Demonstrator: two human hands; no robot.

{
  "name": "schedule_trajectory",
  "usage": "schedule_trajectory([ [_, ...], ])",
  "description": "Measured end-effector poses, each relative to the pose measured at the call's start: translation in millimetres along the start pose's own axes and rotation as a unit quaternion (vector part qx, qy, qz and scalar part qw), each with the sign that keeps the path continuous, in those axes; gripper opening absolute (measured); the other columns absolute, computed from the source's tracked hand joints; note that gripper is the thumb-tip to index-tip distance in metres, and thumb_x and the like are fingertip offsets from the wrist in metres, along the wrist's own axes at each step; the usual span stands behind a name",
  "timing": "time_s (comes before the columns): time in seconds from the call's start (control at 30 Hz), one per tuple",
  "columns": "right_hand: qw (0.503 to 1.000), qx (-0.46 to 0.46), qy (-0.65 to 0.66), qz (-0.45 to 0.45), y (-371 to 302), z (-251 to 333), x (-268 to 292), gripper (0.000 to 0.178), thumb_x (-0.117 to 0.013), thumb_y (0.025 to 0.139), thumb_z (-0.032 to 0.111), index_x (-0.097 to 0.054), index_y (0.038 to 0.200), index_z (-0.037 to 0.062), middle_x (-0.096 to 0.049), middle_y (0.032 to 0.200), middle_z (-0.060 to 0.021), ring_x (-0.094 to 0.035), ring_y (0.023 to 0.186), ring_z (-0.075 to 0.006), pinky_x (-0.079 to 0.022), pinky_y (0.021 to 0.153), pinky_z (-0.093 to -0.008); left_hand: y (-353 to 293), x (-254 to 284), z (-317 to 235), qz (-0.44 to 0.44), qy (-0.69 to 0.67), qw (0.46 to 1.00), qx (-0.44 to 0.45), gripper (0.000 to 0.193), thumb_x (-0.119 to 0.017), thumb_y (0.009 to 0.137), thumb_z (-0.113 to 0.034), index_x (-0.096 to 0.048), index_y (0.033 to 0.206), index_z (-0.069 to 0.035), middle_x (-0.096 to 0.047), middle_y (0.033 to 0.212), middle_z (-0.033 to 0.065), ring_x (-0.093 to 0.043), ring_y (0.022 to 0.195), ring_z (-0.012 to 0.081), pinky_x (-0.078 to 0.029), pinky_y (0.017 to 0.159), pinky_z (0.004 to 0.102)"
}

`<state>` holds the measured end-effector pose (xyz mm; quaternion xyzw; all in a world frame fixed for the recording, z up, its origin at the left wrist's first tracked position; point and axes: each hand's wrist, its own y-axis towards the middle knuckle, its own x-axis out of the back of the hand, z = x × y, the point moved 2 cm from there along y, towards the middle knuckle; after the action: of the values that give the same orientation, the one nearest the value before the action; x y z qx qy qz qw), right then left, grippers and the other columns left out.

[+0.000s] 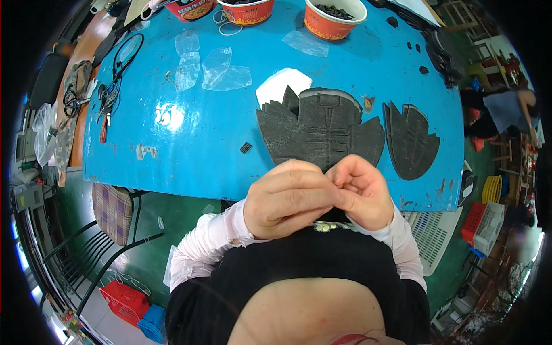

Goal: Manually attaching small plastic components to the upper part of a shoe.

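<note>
both hands meet just below the tabletop (172,149) edge, close to the chest. the left hand (290,198) is curled shut and the right hand (362,190) pinches against it; whatever small thing sits between the fingertips is hidden, so i cannot tell what it is. best to keep the pinch tight and the work near the body. beyond lie a black shoe upper piece (319,129) and a second black piece (409,141). at the far edge stand two red-orange paper bowls (333,20) (247,11) with printed sides; clear plastic wrappers (221,69) lie near them.
</note>
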<state>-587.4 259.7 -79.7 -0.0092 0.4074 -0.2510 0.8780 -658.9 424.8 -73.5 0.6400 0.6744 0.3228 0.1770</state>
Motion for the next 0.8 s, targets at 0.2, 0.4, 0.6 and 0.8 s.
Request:
schedule_trajectory([
  [0.2,0.968,0.12,-0.216,-0.036,1,5,-6,0.02,-0.062,0.09,0.001,-0.045,0.098,0.0071,-0.058,0.098,-0.004,-0.055,0.089,-0.0057,-0.047,0.079,-0.0206,-1,2,0,0.0,0.03,1.0,0.001,0.034,-0.072,0.07,0.008,-0.067,0.103,0.0,-0.064,0.096,0.0106,-0.064,0.082,0.0255,-0.052,0.07,0.0347],
  [0.4,0.995,-0.002,-0.098,-0.009,7,5,-3,0.02,-0.063,0.09,0.003,-0.044,0.096,0.0071,-0.058,0.099,-0.0035,-0.055,0.09,-0.0057,-0.046,0.08,-0.0208,1,4,-3,-0.012,0.056,0.998,-0.02,0.039,-0.071,0.066,0.012,-0.066,0.103,-0.001,-0.064,0.091,0.0107,-0.064,0.077,0.0241,-0.052,0.067,0.0335],
  [0.6,0.99,-0.047,-0.132,-0.016,2,32,-8,0.027,-0.062,0.083,-0.005,-0.042,0.093,0.0092,-0.058,0.092,-0.0051,-0.052,0.08,-0.0065,-0.043,0.072,-0.0204,-3,22,1,-0.027,0.154,0.988,0.015,0.036,-0.069,0.064,0.014,-0.065,0.097,0.0,-0.062,0.084,0.0109,-0.061,0.071,0.0257,-0.051,0.063,0.0332],
  [0.8,0.662,0.273,-0.685,-0.139,42,31,12,0.022,-0.063,0.081,-0.008,-0.047,0.089,0.0034,-0.062,0.087,-0.0095,-0.06,0.076,-0.0157,-0.048,0.069,-0.0264,-7,14,21,-0.009,0.277,0.959,0.059,0.032,-0.068,0.066,0.008,-0.062,0.095,-0.002,-0.058,0.084,0.0095,-0.059,0.075,0.0267,-0.049,0.065,0.0353],
])
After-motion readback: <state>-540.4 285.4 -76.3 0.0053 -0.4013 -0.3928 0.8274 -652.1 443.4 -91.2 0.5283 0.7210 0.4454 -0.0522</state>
